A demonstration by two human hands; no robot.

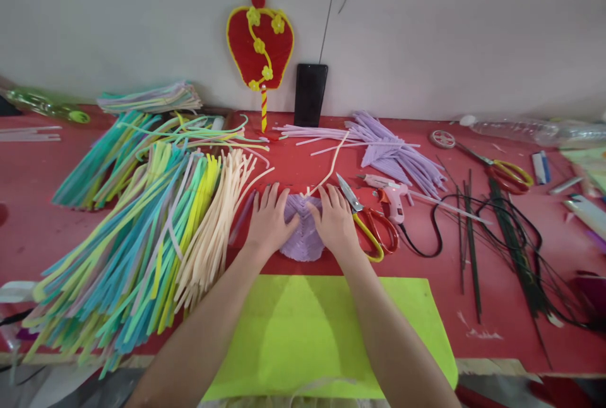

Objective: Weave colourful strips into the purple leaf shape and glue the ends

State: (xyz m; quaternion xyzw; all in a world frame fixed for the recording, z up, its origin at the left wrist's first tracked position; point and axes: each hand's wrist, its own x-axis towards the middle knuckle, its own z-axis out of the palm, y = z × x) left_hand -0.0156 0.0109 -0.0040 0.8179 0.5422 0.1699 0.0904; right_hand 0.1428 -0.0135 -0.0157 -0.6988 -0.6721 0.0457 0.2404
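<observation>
A lilac leaf-shaped piece made of pipe cleaners (303, 237) lies flat on the red table, with a seam down its middle. My left hand (271, 218) rests on its left side, fingers stretched out and thumb on the piece. Opposite it, my right hand (335, 218) lies on the right side with fingers spread and thumb pointing inward. A cream pipe cleaner (333, 165) rises from the top of the piece, bent toward the upper right. Scissors with red and yellow handles (374, 231) lie just beside my right hand.
Bundles of coloured pipe cleaners (142, 244) cover the left. Behind are a red fan-shaped ornament (260, 48), a black phone (310, 95) and lilac pipe cleaners (398, 152). A pink glue gun (391, 196), its cable and dark green stems (516, 244) lie right. A yellow-green mat (307, 332) is nearest.
</observation>
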